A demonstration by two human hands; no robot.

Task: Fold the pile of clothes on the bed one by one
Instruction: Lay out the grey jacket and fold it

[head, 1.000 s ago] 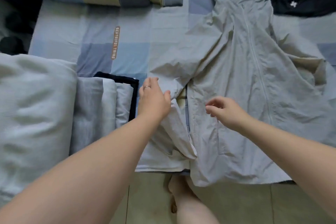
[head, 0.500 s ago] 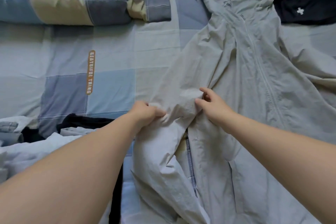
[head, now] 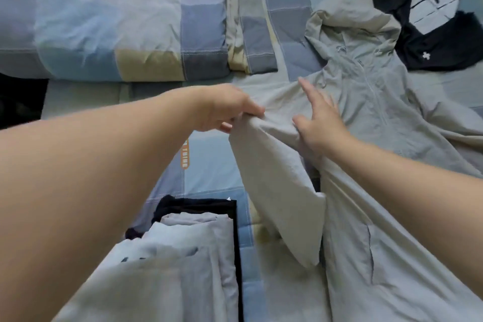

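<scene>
Grey jacket (head: pixel 392 170): left hand (head: pixel 224 110) pinches sleeve (head: pixel 277 180) fold, right hand (head: pixel 320 125) flat beside it.

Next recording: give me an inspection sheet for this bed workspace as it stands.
Surface: checked blue, grey and beige bed sheet.
Job's things: light grey hooded zip jacket spread out; folded stack of pale grey and black clothes beside it; black printed garment unfolded.
Clutter: bunched checked quilt at the far side.
Grippers: left hand grips the sleeve; right hand flat on the jacket.
Cables: nothing seen.
Surroundings: dark area past the left edge, unclear.
</scene>
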